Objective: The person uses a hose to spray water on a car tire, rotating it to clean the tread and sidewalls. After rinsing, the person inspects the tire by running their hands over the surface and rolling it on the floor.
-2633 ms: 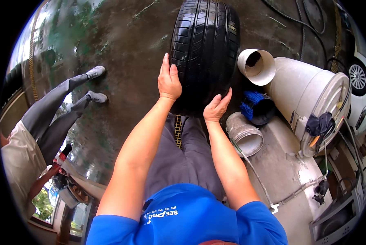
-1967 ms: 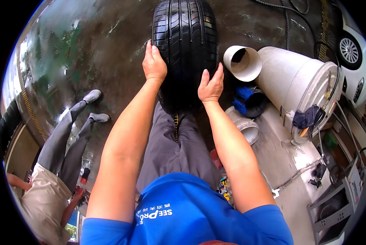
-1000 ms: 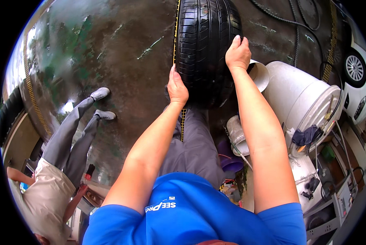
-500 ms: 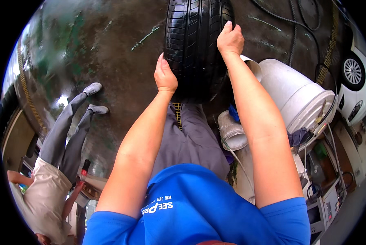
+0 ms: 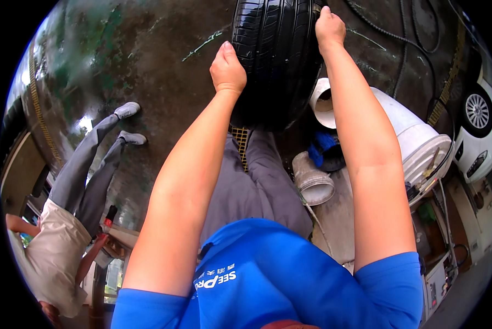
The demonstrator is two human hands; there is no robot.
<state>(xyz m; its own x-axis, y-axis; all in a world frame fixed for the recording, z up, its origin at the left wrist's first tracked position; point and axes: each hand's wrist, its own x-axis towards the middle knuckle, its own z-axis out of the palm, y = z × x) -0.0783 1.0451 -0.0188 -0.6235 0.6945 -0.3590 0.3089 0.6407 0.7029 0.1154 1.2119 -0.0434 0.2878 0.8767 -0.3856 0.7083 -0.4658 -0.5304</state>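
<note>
A black car tyre (image 5: 276,60) with wet, shiny tread stands upright in front of my legs, its top cut off by the upper edge of the view. On its left side my left hand (image 5: 227,70) presses against the sidewall, fingers hidden behind the tyre and the thumb showing. Higher up, my right hand (image 5: 330,28) grips the right side, with its fingers curled over the edge. Both arms reach forward, almost straight. The tyre's underside is in shadow, so I cannot tell how it meets the floor.
A big white barrel (image 5: 410,126), a small white bucket (image 5: 314,183) and a blue-and-black item (image 5: 325,149) stand to the right. Hoses (image 5: 402,38) lie on the dark wet floor (image 5: 163,71). A white car (image 5: 484,131) is far right; another person (image 5: 65,225) stands left.
Both hands have moved farther forward, the right one most. In the view the tyre has shifted slightly right and up, and leans a little more. More of the bucket area shows.
</note>
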